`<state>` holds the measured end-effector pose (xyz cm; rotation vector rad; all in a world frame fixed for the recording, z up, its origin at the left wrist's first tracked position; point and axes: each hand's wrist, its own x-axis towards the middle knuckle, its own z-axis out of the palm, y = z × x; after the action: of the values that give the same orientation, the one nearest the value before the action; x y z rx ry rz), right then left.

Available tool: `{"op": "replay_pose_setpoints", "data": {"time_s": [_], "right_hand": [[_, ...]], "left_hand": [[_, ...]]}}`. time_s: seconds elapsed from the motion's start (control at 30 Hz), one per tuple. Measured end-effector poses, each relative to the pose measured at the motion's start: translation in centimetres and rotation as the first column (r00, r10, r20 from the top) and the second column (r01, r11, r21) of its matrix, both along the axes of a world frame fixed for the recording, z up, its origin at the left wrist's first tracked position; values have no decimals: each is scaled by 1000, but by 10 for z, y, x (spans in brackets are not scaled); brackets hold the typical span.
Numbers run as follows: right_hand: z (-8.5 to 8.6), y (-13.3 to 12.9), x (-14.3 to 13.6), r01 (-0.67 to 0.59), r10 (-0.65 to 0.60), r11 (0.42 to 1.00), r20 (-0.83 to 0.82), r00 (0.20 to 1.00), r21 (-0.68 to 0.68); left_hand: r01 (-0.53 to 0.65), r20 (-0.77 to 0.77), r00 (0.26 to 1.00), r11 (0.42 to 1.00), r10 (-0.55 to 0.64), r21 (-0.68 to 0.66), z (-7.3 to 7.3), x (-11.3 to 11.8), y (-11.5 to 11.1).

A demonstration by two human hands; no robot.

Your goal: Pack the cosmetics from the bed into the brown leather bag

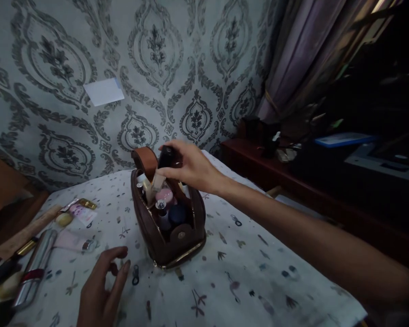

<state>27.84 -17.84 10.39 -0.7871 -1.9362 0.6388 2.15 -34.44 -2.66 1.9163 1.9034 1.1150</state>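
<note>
Brown bag (143, 230) unzipped on a white patterned cloth (238, 290), mouth wide open, brown handle (146, 159) at the far end. Right hand (197, 168) reaches over it from the side, fingers clamped on a black-capped bottle (166, 156) at the bag's far end. Inside, close together: a pink-topped container (164, 195), a dark blue round item (177, 213). Left hand (102, 288) near the bag's front, thumb and forefinger apart. Farther left, a pale tube (68, 240) beside a silver cylinder (37, 263).
</note>
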Motion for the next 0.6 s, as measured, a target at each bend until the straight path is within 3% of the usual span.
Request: {"op": "replay_pose_setpoints", "data": {"time_s": [0.1,0.2,0.4,0.6], "right_hand": [[-4,15,-14,-35,31,999,136,990,28],[-6,24,-27,-74,65,997,266,962,24],[-13,39,-43,-110,122,993,446,887,-52],[-21,40,-49,-134,182,982,499,847,-131]], "left_hand": [[12,-25,1000,998,-14,-67,-19,-12,-1],[1,-18,1000,997,-3,-80,-30,-15,0],[-18,79,997,997,24,-76,-35,-4,1],[6,107,994,994,6,-111,-36,-4,0]]}}
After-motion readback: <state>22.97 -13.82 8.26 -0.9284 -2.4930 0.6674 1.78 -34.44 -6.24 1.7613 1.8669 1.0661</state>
